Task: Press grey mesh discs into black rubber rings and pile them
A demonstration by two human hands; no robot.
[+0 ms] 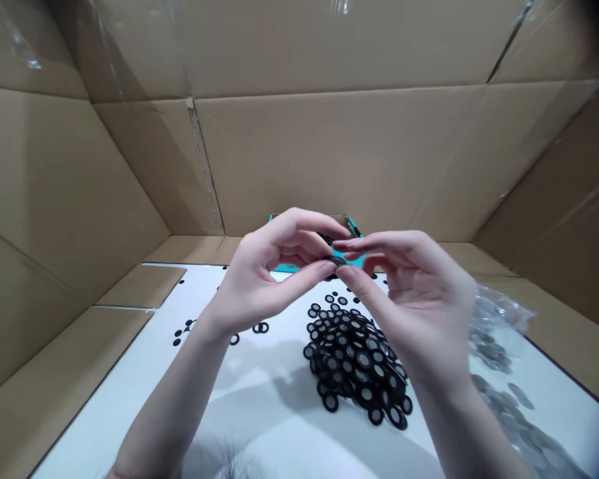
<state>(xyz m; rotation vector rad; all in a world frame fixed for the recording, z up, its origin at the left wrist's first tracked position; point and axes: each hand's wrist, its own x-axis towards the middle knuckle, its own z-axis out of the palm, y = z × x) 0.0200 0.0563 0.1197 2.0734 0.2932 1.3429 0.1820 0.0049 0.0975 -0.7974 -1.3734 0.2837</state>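
Observation:
My left hand [272, 269] and my right hand [414, 286] meet above the table, thumbs almost touching. Between thumbs and fingers they pinch a small black ring [336, 261], seen nearly edge-on and partly covered by the fingertips. Below my right hand lies a heap of black rings with grey centres [352, 359]. Behind the hands stands a turquoise box [287, 268], mostly hidden, with dark pieces visible inside.
Loose black rings [261, 327] and small black discs [177, 338] are scattered to the left. At right lie a clear plastic bag [502, 309] and a spread of greyish translucent discs [522, 426]. Cardboard walls [339, 159] enclose the white table [249, 412].

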